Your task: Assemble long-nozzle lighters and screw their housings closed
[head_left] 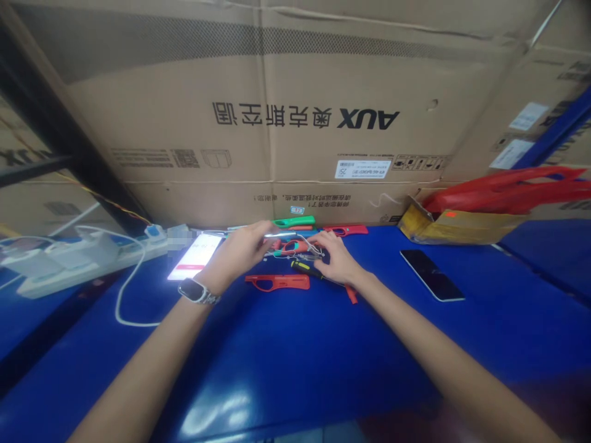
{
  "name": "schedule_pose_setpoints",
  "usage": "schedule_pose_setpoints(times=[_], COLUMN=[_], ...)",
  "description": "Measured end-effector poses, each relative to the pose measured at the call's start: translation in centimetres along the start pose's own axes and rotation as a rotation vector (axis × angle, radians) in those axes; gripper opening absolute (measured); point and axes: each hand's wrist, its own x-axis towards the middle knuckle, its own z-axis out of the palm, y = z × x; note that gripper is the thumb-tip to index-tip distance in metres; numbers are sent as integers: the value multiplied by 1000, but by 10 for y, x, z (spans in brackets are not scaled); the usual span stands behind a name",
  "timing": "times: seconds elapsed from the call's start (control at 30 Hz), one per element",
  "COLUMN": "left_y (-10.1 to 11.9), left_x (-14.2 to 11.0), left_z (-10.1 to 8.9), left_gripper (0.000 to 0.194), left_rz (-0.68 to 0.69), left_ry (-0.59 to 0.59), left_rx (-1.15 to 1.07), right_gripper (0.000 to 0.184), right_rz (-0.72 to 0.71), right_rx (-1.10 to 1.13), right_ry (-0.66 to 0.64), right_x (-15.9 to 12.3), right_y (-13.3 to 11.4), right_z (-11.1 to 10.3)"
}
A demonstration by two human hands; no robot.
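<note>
My left hand (244, 247) is closed, thumb and fingers pinching a slim silvery metal rod (282, 234) that points right. My right hand (339, 259) is over a small heap of thin wires and metal bits (310, 253), its thumb and forefinger apart. Whether it touches any of them is too small to tell. Between the hands lie red and teal lighter-like handle parts (295, 246). A yellow-and-black screwdriver (302, 267) is partly under my right hand. A red handle shell (279, 282) lies nearer me; a green one (295, 222) lies behind, beside another red shell (348, 231).
A lit phone (192, 261) is left of my left hand, by a white power strip (92, 266) and cable (120, 301). A dark phone (431, 275) lies right. Behind it, an open carton (471, 229) holds a red plastic bag (503, 192). A large cardboard box (286, 74) walls the back.
</note>
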Motion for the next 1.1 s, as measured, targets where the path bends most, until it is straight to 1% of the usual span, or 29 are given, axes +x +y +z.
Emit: schedule_pose_setpoints(times=[0.07, 0.1, 0.17, 0.23, 0.3, 0.47, 0.53, 0.67, 0.77, 0.87, 0.93, 1.03, 1.1], left_y=[2, 2, 2, 1, 0, 0, 2, 5, 4, -4, -12, -22, -26], left_x=[0, 0, -2, -6, -11, -22, -23, -24, -28, -35, -41, -47, -49], left_z=[-3, -4, -8, -11, -15, -19, -19, -20, -20, -21, -21, -19, -15], left_gripper=[13, 13, 13, 11, 11, 16, 18, 21, 21, 18, 16, 14, 15], left_rz=[-10, -21, -37, -45, -57, -114, -124, -125, -143, -136, -109, -91, -97], left_ry=[45, 67, 106, 132, 143, 168, 197, 243, 255, 186, 103, -36, -125], left_rx=[-20, -29, -57, -84, -102, -164, -196, -208, -242, -245, -209, -127, -98], right_gripper=[38, 34, 22, 20, 22, 41, 41, 33, 30, 25, 21, 17, 16], right_rz=[17, 32, 81, 138, 156, 75, 78, 121, 158, 186, 183, 168, 178], right_rx=[1, 0, 7, 40, 80, 120, 232, 619, 735, 710, 603, 393, 327], right_ry=[44, 59, 66, 67, 73, -10, -18, -57, -30, 21, 43, 25, -9], right_x=[2, 4, 7, 9, 9, 4, 4, 9, 12, 10, 5, -3, -8], right_y=[-2, -3, -3, -4, -6, -22, -28, -36, -40, -42, -41, -36, -32], right_z=[2, 3, 5, 5, 5, 6, 11, 24, 28, 24, 19, 13, 11])
